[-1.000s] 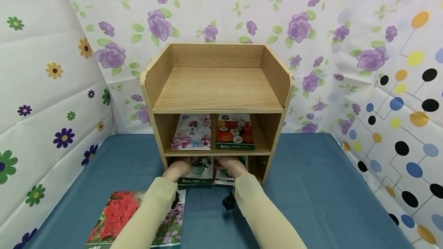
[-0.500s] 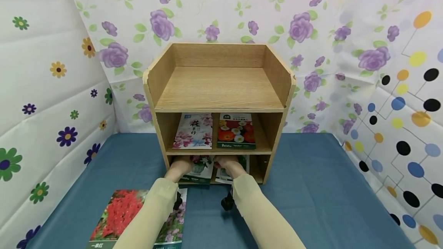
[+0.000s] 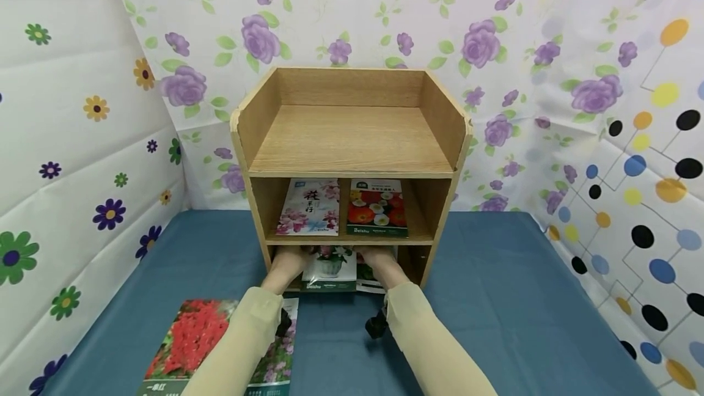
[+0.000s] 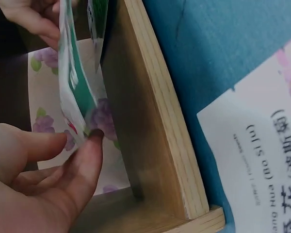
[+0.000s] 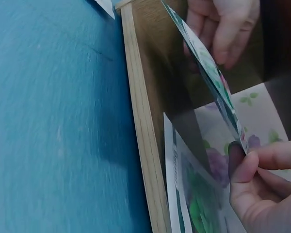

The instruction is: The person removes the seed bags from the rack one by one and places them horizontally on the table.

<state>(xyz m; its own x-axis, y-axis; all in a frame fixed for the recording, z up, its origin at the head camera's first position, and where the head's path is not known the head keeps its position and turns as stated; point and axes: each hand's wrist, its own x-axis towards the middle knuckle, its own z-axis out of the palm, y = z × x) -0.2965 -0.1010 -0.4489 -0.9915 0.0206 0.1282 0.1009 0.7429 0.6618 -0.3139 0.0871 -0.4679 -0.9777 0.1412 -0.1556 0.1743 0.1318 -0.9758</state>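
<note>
Both hands reach into the bottom compartment of a small wooden shelf (image 3: 352,139). My right hand (image 3: 379,264) pinches the right edge of a flower seed packet (image 3: 330,267), white with a green band and a potted flower; the right wrist view shows thumb and finger on the packet's edge (image 5: 242,141). Close to the packet's other edge is my left hand (image 3: 288,261). In the left wrist view the fingers of the left hand (image 4: 43,189) are relaxed and spread around that edge, a small gap showing. A second packet (image 5: 199,199) lies beneath, partly hidden by the right hand.
Two packets lie on the middle shelf: one pale with pink flowers (image 3: 309,206), one with red and white flowers (image 3: 377,206). On the blue cloth (image 3: 495,298), a red-flower packet (image 3: 192,335) and a purple-flower packet (image 3: 277,353) lie partly under the left sleeve.
My right hand has shifted to the right, and the potted-flower packet has slid right with it inside the bottom compartment. The left hand has hardly moved, and the packet's left edge now shows beside it.
</note>
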